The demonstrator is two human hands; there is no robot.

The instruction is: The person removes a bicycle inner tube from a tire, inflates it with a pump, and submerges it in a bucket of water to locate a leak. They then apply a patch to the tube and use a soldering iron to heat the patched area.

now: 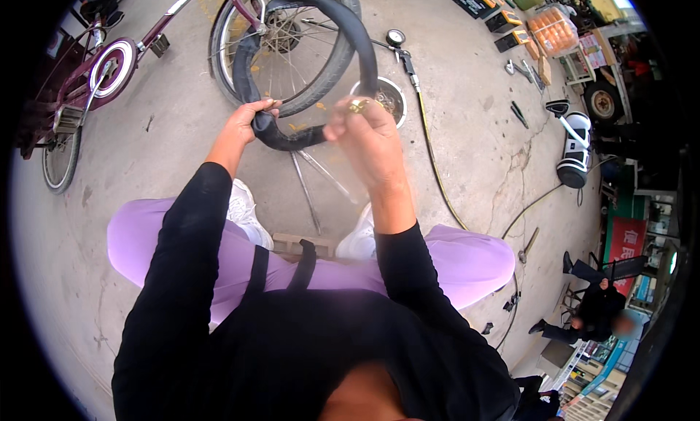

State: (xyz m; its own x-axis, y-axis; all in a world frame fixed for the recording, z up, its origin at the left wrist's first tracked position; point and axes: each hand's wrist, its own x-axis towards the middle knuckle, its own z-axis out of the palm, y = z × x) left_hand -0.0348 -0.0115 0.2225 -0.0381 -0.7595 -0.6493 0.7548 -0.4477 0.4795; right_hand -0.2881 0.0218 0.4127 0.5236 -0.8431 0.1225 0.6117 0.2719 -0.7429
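A black inner tube, partly inflated, hangs in a loop in front of a bicycle wheel. My left hand is closed on the tube's lower left part, thumb on top. My right hand, blurred by motion, is raised over the tube's lower right part with its fingers curled. Something small and yellowish shows at those fingers; its kind is too blurred to tell. Whether this hand also touches the tube is hidden. Behind the right hand stands a white-rimmed bowl with small bits in it.
Two metal rods lie between my white shoes. An air hose with a pressure gauge runs along the right. Farther right are pliers, boxes and a self-balancing scooter. A purple bicycle stands left; a person sits far right.
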